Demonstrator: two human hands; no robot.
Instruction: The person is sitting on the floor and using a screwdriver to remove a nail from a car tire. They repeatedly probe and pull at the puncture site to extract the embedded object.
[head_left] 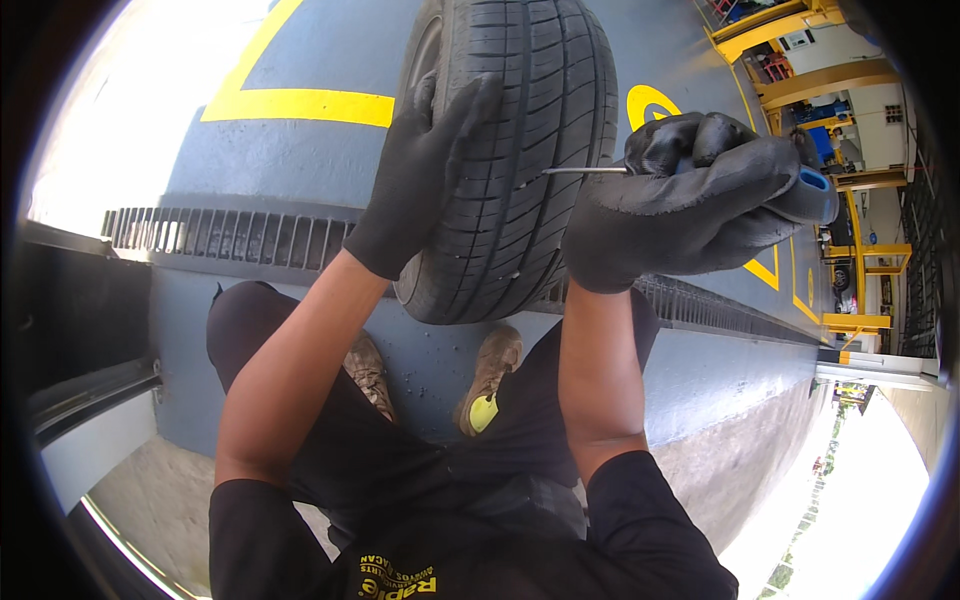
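A black car tire (520, 130) stands upright in front of me, its grooved tread toward me and a bit of wheel rim showing on its left side. My left hand (425, 165), in a black glove, grips the tire's left shoulder, fingers against the tread and sidewall. My right hand (700, 195), gloved too, is closed around the handle of a screwdriver (585, 171). Its thin metal shaft points left in front of the tread; whether the tip touches the rubber I cannot tell. The handle's blue end shows past the palm. Small pale specks dot the tread.
A dark drain grate (230, 238) crosses the blue-grey floor (300, 160) behind and beside the tire. Yellow lines (300, 106) mark the floor. My shoes (490, 375) are just below the tire. Yellow lift frames (860, 265) stand at the far right.
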